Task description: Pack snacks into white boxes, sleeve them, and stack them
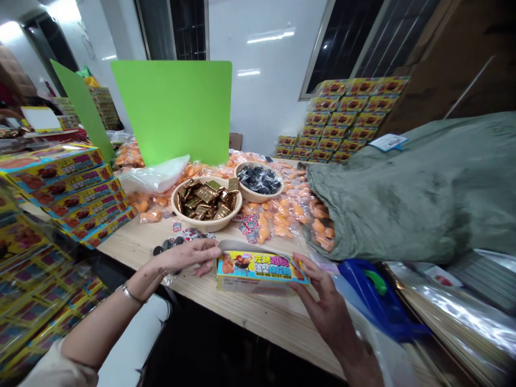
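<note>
A yellow and blue printed cardboard box [258, 267] lies at the front of the wooden table, its top side seemingly open. My right hand [322, 295] grips its right end between thumb and fingers. At the left end, my left hand [195, 257] has its fingers stretched out, with the fingertips at the box's corner. Small dark round pieces in clear wrap [171, 244] lie just behind my left hand. Beyond the box stand a bowl of brown-gold foil packets [206, 226] and a bowl of black wrapped pieces [258, 196]. Wrapped orange toy-like pieces [282, 220] spread around both bowls.
Stacked printed boxes [80, 193] stand at left, with more against the back wall [334, 118]. A green board [177, 110] rises behind the bowls. A grey-green sack [415, 188] spills orange pieces at right, near a blue tape dispenser [379, 301].
</note>
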Demonstrator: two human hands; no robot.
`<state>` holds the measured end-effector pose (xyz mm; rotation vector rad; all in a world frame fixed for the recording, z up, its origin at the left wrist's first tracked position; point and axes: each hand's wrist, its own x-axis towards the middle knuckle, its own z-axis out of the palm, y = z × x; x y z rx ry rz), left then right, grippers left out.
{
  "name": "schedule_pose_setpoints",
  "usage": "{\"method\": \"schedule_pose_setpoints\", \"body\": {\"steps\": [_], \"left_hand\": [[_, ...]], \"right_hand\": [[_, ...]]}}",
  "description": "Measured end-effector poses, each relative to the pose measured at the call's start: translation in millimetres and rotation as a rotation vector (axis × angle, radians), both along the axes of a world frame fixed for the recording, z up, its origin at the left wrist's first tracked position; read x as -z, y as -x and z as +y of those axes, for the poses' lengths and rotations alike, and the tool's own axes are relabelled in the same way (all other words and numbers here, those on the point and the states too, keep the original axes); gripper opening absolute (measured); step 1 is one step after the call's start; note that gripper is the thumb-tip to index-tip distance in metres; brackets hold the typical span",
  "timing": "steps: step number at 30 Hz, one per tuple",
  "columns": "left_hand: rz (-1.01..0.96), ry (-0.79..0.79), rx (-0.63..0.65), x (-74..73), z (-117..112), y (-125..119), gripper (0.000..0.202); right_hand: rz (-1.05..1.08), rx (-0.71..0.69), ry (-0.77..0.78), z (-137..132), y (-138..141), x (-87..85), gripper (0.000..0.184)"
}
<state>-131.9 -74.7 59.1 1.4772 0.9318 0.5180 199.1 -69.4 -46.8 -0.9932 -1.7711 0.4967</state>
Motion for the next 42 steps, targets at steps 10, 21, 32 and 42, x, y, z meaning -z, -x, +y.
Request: {"method": "schedule_pose_setpoints", "body": {"steps": [10, 21, 32, 42], "left_hand": [[-0.103, -0.024, -0.243, 13.2, -8, -20, 0.05], [0.139, -0.57, -0.445, 47.2, -9, -15, 0.047], [-0.438, -0.276, -0.495, 88.7, -3, -45, 0.038], [-0.503, -0.316, -0.651, 75.8, -4, -61, 0.01]], "right_hand": [[0.005, -0.005, 0.047, 2, 1, 1.0, 0.026], [0.106, -0.022, 0.068, 1, 6, 3.4, 0.028], [0.274, 0.088, 0.316, 4, 25, -19.0, 0.036], [0.42, 0.11, 0.128, 8, 41, -18.7, 0.009]]}}
